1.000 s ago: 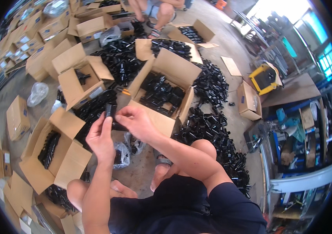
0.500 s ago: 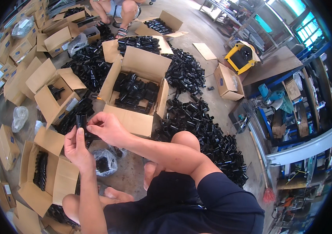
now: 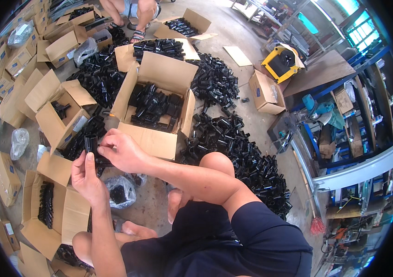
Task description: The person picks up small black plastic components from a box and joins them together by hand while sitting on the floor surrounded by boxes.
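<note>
Black part [image 3: 91, 144] left of the central carton [image 3: 148, 141]; long axis runs up-view, far end pointing away. I see left hand [image 3: 88, 179] pinching its near end, thumb up. Right hand [image 3: 125, 150] angles in, fingertips bunched alongside; whether gripping, I can't tell.

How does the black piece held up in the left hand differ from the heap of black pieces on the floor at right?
The held black piece is a single part, while the heap has many. The held piece is gripped in the left hand, off the floor; the heap rests on it. The held piece points roughly upright, while the heap's pieces lie jumbled at many angles. Both are black and shiny.
</note>
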### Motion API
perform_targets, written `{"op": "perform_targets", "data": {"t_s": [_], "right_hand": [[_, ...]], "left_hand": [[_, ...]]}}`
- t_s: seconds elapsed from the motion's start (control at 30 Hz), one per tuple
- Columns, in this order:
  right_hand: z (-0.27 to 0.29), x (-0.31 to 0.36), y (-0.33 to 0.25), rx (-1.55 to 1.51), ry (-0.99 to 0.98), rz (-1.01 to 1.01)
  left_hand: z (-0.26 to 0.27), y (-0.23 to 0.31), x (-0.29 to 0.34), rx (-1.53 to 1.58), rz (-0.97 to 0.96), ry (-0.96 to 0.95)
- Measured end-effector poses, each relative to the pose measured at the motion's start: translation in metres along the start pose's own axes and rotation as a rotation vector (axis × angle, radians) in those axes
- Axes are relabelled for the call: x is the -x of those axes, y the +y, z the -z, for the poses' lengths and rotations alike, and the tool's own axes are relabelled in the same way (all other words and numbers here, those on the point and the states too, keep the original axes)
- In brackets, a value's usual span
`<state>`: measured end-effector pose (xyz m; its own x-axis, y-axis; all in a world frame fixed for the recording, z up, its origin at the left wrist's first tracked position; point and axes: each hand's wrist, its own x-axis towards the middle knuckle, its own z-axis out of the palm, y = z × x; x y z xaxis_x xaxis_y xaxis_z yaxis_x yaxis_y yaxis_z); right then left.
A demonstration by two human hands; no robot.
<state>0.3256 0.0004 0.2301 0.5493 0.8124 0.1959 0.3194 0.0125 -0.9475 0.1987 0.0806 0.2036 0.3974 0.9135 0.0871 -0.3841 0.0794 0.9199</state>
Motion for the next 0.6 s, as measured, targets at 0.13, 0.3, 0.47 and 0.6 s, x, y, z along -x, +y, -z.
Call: {"op": "perform_targets", "data": {"t_s": [0.13,0.3,0.47,0.6], "right_hand": [[0.0,0.002,-0.008,-0.097,-0.002,-0.059],[-0.001,0.001,-0.008,-0.01,-0.031,-0.073],[0.001,0.003,-0.005,-0.054,-0.024,-0.019],[-0.001,0.004,-0.007,-0.034,-0.01,-0.013]], "left_hand": [[-0.001,0.001,0.001,-0.026,-0.014,0.007],[-0.004,0.004,0.002,0.001,0.019,0.009],[-0.003,0.001,0.003,-0.02,-0.005,-0.005],[0.0,-0.001,0.001,-0.03,0.006,0.01]]}}
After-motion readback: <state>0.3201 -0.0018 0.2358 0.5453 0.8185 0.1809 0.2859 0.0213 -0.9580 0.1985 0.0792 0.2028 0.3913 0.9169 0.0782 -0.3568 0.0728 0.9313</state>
